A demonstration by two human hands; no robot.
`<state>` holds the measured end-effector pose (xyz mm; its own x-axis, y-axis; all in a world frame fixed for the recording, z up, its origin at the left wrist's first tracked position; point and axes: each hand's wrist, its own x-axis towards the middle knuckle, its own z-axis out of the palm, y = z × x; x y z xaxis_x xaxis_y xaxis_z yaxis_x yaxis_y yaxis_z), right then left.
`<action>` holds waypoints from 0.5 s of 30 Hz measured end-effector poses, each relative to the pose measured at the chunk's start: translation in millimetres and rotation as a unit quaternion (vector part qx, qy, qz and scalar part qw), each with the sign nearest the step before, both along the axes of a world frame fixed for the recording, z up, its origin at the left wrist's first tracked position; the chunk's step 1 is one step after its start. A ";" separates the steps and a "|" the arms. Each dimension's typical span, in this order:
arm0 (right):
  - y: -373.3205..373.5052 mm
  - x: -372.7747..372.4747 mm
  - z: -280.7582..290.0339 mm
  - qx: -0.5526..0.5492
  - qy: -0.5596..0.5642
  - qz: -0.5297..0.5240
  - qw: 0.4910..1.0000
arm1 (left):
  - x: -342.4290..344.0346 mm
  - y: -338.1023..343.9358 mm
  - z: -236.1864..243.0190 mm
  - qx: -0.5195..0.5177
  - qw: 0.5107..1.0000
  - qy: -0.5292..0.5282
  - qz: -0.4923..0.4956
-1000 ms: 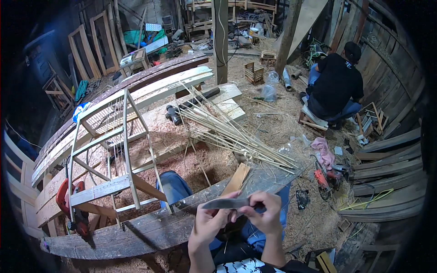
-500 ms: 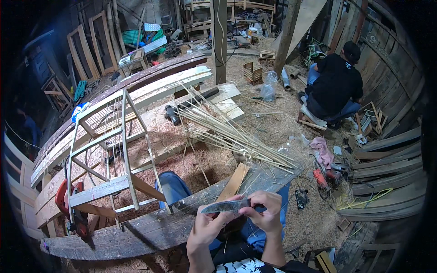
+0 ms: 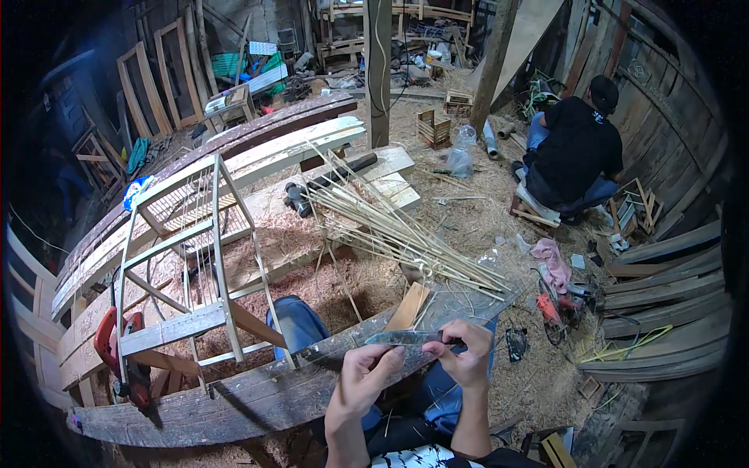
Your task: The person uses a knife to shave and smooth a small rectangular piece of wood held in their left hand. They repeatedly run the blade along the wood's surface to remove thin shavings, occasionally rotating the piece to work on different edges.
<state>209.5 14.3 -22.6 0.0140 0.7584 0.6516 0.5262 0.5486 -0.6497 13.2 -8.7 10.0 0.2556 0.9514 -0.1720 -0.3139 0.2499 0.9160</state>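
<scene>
A knife [image 3: 402, 338] with a grey blade lies sideways above the bench edge, its tip toward the left. My right hand [image 3: 466, 352] is closed round the dark handle, thumb near the base of the blade. Just under the blade, my left hand [image 3: 365, 376] is closed in a pinch, the thumb close to the blade; whatever it pinches is too small or hidden to make out. Beyond my hands, a flat piece of wood [image 3: 407, 306] rests on the dark plank bench [image 3: 257, 407]. Thin bamboo strips [image 3: 406, 234] lie in a loose bundle further off.
A wooden frame with thin rods [image 3: 175, 326] stands on the bench at left, beside a red power tool [image 3: 129, 359]. A dark hammer-like tool [image 3: 298, 199] lies on the boards. A person in black [image 3: 573, 148] crouches at far right. Another red tool [image 3: 548, 310] is on the shaving-covered floor.
Both hands have shifted slightly to the right with the knife and a little away from me. The person at right has barely moved.
</scene>
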 end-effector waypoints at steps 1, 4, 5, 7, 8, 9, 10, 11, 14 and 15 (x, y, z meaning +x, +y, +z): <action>-0.3 0.1 -1.3 -0.004 -0.006 -0.002 1.000 | 0.8 0.6 -2.0 0.004 1.000 0.005 0.005; 2.5 4.3 -9.8 0.022 -0.006 -0.025 0.999 | -6.4 -0.1 5.6 -0.017 1.000 -0.013 -0.006; 6.1 12.8 -15.1 0.007 0.057 -0.098 0.993 | -12.5 -1.1 10.9 -0.030 0.999 -0.025 -0.012; 3.4 54.6 -25.2 -0.048 0.093 -0.214 0.971 | -32.4 -11.9 12.3 0.021 0.999 0.020 0.041; -1.9 75.4 -29.4 -0.087 0.066 -0.259 0.960 | -37.9 -14.1 12.8 0.048 0.996 0.043 0.068; -6.6 75.7 -22.6 -0.076 0.073 -0.266 0.958 | -37.4 -13.5 13.3 0.038 0.996 0.037 0.075; -8.3 74.4 -20.4 -0.080 0.070 -0.263 0.959 | -33.8 -10.6 14.5 0.030 0.996 0.027 0.079; -9.7 70.2 -18.8 -0.084 0.067 -0.260 0.960 | -30.3 -7.4 15.9 0.022 0.996 0.017 0.082; -5.5 46.9 -8.0 -0.130 0.045 -0.208 0.968 | -20.9 0.3 12.2 -0.007 1.000 0.005 0.022; -7.0 36.8 0.0 -0.178 0.077 -0.190 0.962 | -18.5 2.3 8.4 -0.008 1.000 0.005 0.008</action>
